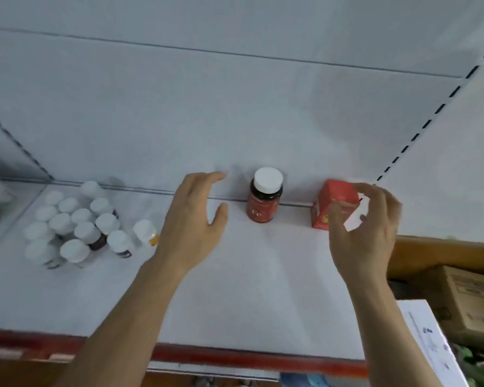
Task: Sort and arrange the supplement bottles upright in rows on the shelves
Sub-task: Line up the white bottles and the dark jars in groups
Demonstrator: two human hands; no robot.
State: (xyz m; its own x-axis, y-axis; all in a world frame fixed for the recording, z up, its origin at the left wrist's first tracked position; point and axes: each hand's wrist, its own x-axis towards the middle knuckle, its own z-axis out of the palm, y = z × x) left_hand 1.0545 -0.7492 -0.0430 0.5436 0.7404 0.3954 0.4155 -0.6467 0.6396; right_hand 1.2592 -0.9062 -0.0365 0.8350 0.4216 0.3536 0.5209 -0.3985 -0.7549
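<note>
- White-capped bottles (76, 233) stand upright on the left, clumped, no real rows yet.
- Fe bottle (265, 196) is upright at the far wall; left hand (192, 219) is beside it, fingers spread.
- Right hand (366, 233) is curled by the red box (333, 202), can't tell if it's gripping.

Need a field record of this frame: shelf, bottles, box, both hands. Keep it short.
white shelf: red front edge, stock sits toward the back
white-capped bottles: upright, bunched at the left, rows loose
Fe bottle: upright, alone at centre, against the back wall
red box: right of the Fe bottle, apart from it
left hand: fingers extended, holds nothing, just left of the Fe bottle
right hand: fingers curved around the red box; contact unclear
</note>
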